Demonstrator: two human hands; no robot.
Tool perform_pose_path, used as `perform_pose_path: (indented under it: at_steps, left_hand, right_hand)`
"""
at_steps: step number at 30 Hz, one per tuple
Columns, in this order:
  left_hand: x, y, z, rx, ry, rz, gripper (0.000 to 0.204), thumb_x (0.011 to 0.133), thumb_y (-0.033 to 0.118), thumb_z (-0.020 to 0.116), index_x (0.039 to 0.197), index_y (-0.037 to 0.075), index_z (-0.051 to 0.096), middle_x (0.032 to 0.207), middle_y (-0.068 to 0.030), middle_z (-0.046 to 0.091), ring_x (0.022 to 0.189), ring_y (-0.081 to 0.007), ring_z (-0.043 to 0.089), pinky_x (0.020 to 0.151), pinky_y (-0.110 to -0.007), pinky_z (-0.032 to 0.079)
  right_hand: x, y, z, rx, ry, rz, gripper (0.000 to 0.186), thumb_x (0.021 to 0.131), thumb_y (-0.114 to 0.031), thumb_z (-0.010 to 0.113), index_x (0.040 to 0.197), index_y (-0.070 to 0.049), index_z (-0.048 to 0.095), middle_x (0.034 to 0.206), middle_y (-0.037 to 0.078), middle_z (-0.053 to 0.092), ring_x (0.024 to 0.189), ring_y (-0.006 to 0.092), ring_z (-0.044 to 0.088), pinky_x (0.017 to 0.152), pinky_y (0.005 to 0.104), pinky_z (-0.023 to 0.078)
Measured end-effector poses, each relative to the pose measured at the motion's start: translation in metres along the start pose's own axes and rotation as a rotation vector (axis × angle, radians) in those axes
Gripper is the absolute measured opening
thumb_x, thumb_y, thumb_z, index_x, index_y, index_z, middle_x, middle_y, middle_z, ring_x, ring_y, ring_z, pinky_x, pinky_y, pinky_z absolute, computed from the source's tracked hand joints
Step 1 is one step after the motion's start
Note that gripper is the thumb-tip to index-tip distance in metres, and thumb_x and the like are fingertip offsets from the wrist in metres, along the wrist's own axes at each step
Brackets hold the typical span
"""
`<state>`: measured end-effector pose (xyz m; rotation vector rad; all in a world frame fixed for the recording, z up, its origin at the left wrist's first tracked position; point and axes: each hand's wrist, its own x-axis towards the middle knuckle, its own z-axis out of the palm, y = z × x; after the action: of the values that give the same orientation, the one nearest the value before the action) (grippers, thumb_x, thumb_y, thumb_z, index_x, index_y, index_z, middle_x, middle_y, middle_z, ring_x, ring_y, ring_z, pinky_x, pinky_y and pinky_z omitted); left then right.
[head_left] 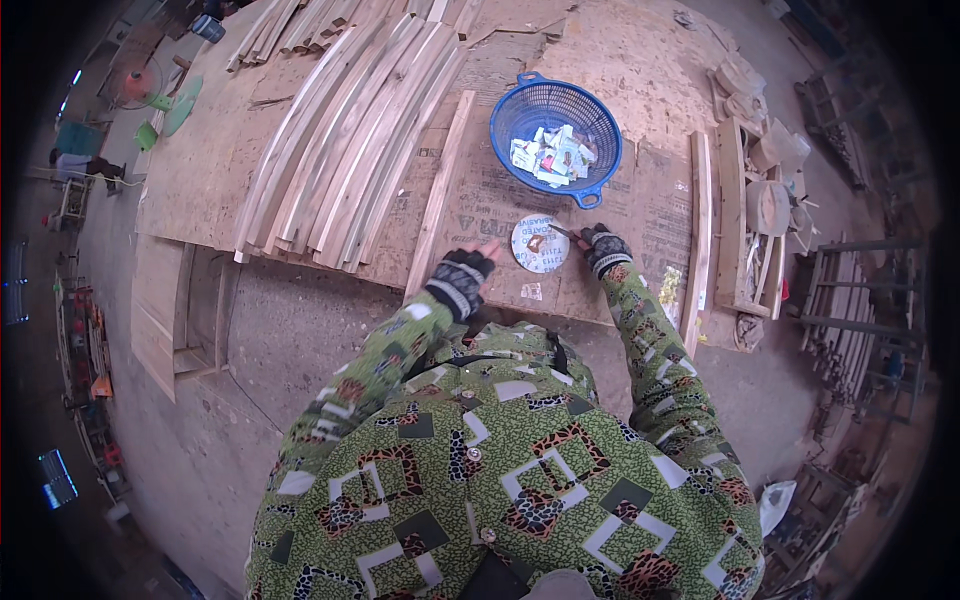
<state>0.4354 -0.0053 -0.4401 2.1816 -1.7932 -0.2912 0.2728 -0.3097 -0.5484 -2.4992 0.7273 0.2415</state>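
Note:
A round white sanding disc (526, 258) with blue print on its back lies on the bench, with a small brown piece (536, 243) at its middle. To its left is my left hand (465, 275), in a dark knitted fingerless glove, with fingers extended and nothing seen in them. My right hand (604, 248), gloved alike, is closed at the disc's right edge on a thin dark tool (564, 231) that points over the disc. Its exact kind is too small to make out. Just beyond the disc stands a blue plastic basket (497, 150) holding several pale paper-like pieces (553, 160).
Long curved wooden strips (345, 130) are stacked at the left, with a single strip (440, 195) beside them. Along the right edge lie another strip (697, 220) and a wooden box (733, 220) near tubs (768, 208). A small paper scrap (531, 291) lies near the front edge.

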Motion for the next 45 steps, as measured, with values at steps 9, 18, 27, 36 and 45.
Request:
perform_pose_path:
  at_steps: [9, 18, 27, 36, 45]
  left_hand:
    - [0.028, -0.009, 0.034, 0.285, -0.255, 0.033, 0.066, 0.076, 0.035, 0.056, 0.134, 0.013, 0.033, 0.142, -0.0052, 0.029, 0.130, -0.0339, 0.024, 0.104, -0.060, 0.011]
    - [0.031, -0.005, 0.041, 0.391, -0.352, -0.014, 0.068, 0.076, 0.036, 0.057, 0.135, 0.013, 0.031, 0.144, -0.0058, 0.026, 0.130, -0.0343, 0.026, 0.103, -0.062, 0.006]
    - [0.032, -0.005, 0.041, 0.399, -0.351, -0.023, 0.067, 0.077, 0.036, 0.056, 0.135, 0.013, 0.032, 0.143, -0.0055, 0.027, 0.129, -0.0334, 0.029, 0.103, -0.062, 0.006]
    - [0.030, -0.006, 0.039, 0.403, -0.317, 0.013, 0.065, 0.077, 0.036, 0.056, 0.133, 0.011, 0.035, 0.141, -0.0064, 0.030, 0.127, -0.0333, 0.031, 0.103, -0.062, 0.008]
    - [0.030, -0.004, 0.034, 0.415, -0.271, 0.044, 0.062, 0.076, 0.035, 0.056, 0.130, 0.010, 0.037, 0.139, -0.0082, 0.033, 0.125, -0.0337, 0.033, 0.102, -0.062, 0.010]
  right_hand:
    - [-0.019, -0.043, -0.049, -0.039, -0.107, -0.060, 0.028, 0.086, -0.029, 0.052, 0.112, -0.025, 0.060, 0.118, 0.008, 0.056, 0.116, 0.0296, 0.046, 0.095, 0.0385, 0.039]
    - [-0.049, -0.046, -0.027, -0.024, -0.057, -0.102, 0.025, 0.086, -0.028, 0.051, 0.108, -0.020, 0.061, 0.111, 0.011, 0.059, 0.113, 0.0303, 0.049, 0.092, 0.0398, 0.042]
    - [-0.093, -0.083, 0.017, 0.120, 0.068, -0.021, 0.020, 0.084, -0.019, 0.055, 0.103, -0.018, 0.062, 0.102, 0.016, 0.060, 0.096, 0.0337, 0.057, 0.080, 0.0401, 0.047]
    - [-0.116, -0.096, 0.019, 0.281, 0.158, -0.025, 0.023, 0.083, -0.027, 0.056, 0.102, -0.015, 0.062, 0.086, 0.017, 0.060, 0.086, 0.0342, 0.058, 0.075, 0.0420, 0.047]
    - [-0.129, -0.082, 0.024, 0.170, 0.262, 0.005, 0.019, 0.083, -0.022, 0.055, 0.096, -0.010, 0.061, 0.086, 0.017, 0.059, 0.082, 0.0366, 0.057, 0.071, 0.0441, 0.047]
